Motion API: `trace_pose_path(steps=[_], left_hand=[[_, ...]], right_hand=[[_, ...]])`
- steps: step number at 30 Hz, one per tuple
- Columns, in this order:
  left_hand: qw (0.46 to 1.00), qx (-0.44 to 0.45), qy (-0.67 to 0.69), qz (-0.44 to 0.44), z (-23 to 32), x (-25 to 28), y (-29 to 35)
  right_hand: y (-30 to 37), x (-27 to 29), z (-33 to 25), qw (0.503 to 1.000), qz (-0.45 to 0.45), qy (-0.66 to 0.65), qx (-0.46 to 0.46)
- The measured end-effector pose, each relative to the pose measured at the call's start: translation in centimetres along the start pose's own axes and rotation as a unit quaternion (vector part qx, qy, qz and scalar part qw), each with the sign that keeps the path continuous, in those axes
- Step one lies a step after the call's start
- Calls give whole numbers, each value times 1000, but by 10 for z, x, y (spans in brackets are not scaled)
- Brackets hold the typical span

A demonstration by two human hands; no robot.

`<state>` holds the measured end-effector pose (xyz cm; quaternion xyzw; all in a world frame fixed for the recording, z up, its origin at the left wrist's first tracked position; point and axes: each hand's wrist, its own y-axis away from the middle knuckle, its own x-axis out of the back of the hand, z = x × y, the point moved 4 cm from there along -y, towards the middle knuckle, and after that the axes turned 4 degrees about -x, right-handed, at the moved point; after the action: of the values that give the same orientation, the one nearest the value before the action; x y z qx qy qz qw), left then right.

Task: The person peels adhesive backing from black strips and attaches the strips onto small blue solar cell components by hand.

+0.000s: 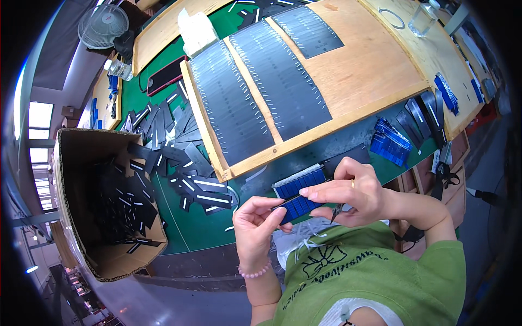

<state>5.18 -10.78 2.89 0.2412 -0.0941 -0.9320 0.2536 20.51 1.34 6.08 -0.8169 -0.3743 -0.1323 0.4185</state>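
A small blue segmented strip (297, 208) with a dark upper edge is held in front of me, tilted up to the right. My left hand (255, 225) is closed, pinching its left end between thumb and fingers. My right hand (353, 195) is closed on its right part, fingertips on the upper edge. A dark pointed tool (335, 213) shows under the right palm; its kind is hard to make out. Just beyond the strip, another blue segmented piece (300, 182) lies on the green table beside a whitish edge.
A wooden-framed board (359, 76) carries rows of dark strips. Loose black strips (204, 190) pile up left of it, beside an open cardboard box (70, 179) holding more. A stack of blue pieces (390, 142) lies right. A phone (165, 77) and clear bottle (423, 19) stand farther off.
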Motion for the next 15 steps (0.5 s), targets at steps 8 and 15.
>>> trace_pose_path(steps=[8,15], left_hand=[[992,-97,-41,72,8,-8,3],[980,-138,-87,113,8,-13,7]], right_hand=[[4,-5,-29,997,-6,-33,-64],[6,-22,-27,991,-16,-50,-121]])
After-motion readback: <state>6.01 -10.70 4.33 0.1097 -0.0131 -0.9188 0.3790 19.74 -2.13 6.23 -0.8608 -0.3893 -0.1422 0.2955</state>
